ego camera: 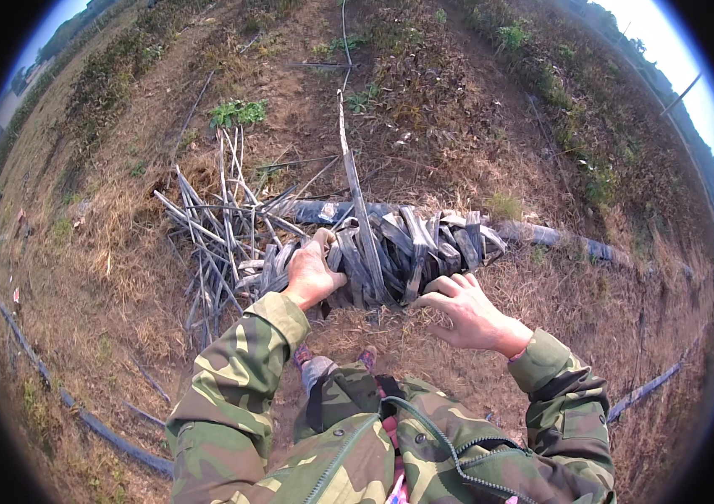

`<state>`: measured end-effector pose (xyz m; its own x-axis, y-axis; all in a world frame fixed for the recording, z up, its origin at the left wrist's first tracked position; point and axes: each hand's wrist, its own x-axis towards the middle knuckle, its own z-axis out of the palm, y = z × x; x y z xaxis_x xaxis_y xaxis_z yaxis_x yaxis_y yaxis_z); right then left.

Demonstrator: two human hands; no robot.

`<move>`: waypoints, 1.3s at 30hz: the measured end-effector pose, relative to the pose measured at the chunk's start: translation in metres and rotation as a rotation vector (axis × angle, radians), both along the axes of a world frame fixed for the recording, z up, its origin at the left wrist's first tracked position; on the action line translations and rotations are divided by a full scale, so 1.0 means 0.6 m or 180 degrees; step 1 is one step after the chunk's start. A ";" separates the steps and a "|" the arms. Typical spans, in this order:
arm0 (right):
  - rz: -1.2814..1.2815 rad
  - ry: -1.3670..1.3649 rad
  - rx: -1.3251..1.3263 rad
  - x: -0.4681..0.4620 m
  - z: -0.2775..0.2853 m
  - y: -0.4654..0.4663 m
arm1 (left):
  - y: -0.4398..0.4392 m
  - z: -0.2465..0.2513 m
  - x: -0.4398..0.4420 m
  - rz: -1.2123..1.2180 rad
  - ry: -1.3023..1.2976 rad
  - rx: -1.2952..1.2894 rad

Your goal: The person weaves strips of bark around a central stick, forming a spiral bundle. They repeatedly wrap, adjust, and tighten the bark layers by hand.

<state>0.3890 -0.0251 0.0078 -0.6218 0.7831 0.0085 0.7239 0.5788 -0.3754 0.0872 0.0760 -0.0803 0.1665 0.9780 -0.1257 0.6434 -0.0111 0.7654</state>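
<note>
A bulky bundle of wound grey-black flat tape (423, 246), apparently drip irrigation tape, spans the space before me. My left hand (316, 268) grips its left part, thumb on the near side and fingers over the top. At the bundle's lower right edge is my right hand (467, 309), fingers curved and thumb apart, with nothing visible in its grasp. Its fingertips are close to the windings; whether they touch is unclear. One strip of tape (357, 195) crosses the bundle and stretches away along the ground into the field.
Left of the bundle lies a tangled heap of thin sticks or tubes (221, 233). Behind it, a flat grey hose (540, 234) runs to the right. Another hose (105, 431) lies at lower left. Dry grass and weedy plant rows (445, 107) surround me.
</note>
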 end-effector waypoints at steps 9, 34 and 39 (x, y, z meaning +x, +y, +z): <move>-0.0854 0.0600 -0.1563 0.032 0.021 0.190 | -0.045 0.044 -0.014 -0.0707 0.0045 0.3228; -0.0890 0.0179 0.1081 -0.033 -0.055 0.113 | -0.091 0.109 -0.017 -0.0613 0.0961 0.2307; -0.0298 0.0106 0.1780 -0.042 -0.062 0.075 | 0.047 0.101 -0.055 -0.1847 -0.0179 -0.0555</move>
<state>0.3636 0.0200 -0.0292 -0.5422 0.7056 0.4562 0.7747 0.6300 -0.0537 0.0543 0.1039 -0.0198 0.6773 0.6914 -0.2514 0.5284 -0.2193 0.8202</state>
